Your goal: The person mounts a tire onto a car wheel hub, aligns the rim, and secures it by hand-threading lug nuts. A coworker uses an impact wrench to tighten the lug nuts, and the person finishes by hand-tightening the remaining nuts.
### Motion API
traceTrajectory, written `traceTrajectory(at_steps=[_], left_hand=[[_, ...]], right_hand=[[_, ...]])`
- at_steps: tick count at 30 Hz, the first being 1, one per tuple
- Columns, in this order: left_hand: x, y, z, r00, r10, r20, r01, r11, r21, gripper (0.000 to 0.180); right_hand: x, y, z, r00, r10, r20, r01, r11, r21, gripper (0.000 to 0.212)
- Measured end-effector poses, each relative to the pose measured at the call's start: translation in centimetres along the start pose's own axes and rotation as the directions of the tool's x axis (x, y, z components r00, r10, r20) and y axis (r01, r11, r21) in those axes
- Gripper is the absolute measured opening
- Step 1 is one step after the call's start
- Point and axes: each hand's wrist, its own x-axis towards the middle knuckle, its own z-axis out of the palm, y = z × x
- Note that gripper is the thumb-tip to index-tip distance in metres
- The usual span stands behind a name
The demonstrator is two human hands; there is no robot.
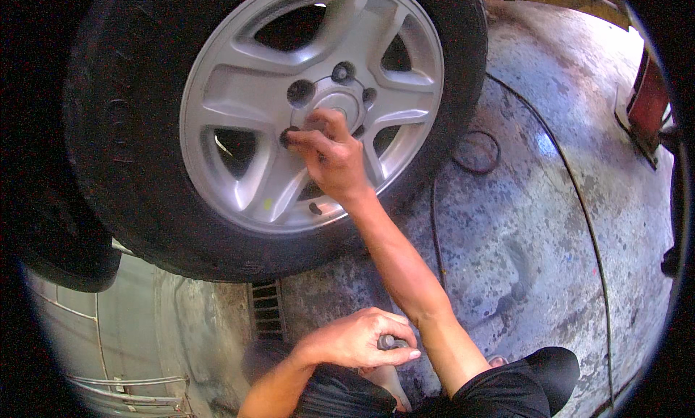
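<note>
A large black tyre (145,222) on a silver alloy wheel (239,92) fills the upper left. My right hand (334,153) reaches up to the wheel's centre, its bent fingertips at a dark lug hole left of the round centre cap (339,106). Whatever those fingers grip is hidden. Other lug holes ring the cap, and a stud or nut end shows in the top lug hole (343,72). Low in the middle, my left hand (358,338) is closed around small grey metal lug nuts (391,342), which show between thumb and fingers.
A black hose (572,172) curves over the stained grey floor (507,266) on the right, with a small loop beside the tyre. A floor grate (266,309) lies below the wheel. Red equipment (646,103) stands at far right; a yellow beam (568,1) crosses above. Wire racking (130,382) is lower left.
</note>
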Motion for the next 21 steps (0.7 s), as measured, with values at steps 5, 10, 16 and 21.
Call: traceTrajectory(at_steps=[5, 10, 16, 21], left_hand=[[0.09, 0.01, -0.13, 1.000, -0.023, 0.005, 0.023, 1.000, -0.009, 0.021], [0.21, 0.07, 0.04, 0.999, -0.036, 0.003, 0.036, 0.999, -0.007, 0.022], [0.10, 0.09, -0.09, 1.000, 0.000, -0.008, 0.000, 1.000, -0.014, 0.022], [0.07, 0.10, -0.13, 0.999, -0.035, -0.004, 0.035, 0.999, -0.032, 0.021]], right_hand=[[-0.52, -0.42, 0.35, 0.983, 0.173, -0.054, -0.173, 0.985, 0.001, 0.029], [-0.46, 0.16, 0.16, 0.999, -0.040, 0.021, 0.041, 0.998, -0.056, 0.050], [-0.77, -0.30, 0.55, 0.979, 0.199, -0.050, -0.198, 0.980, 0.034, 0.033], [-0.42, -0.03, 0.43, 0.996, -0.058, -0.069, 0.051, 0.994, -0.094, 0.029]])
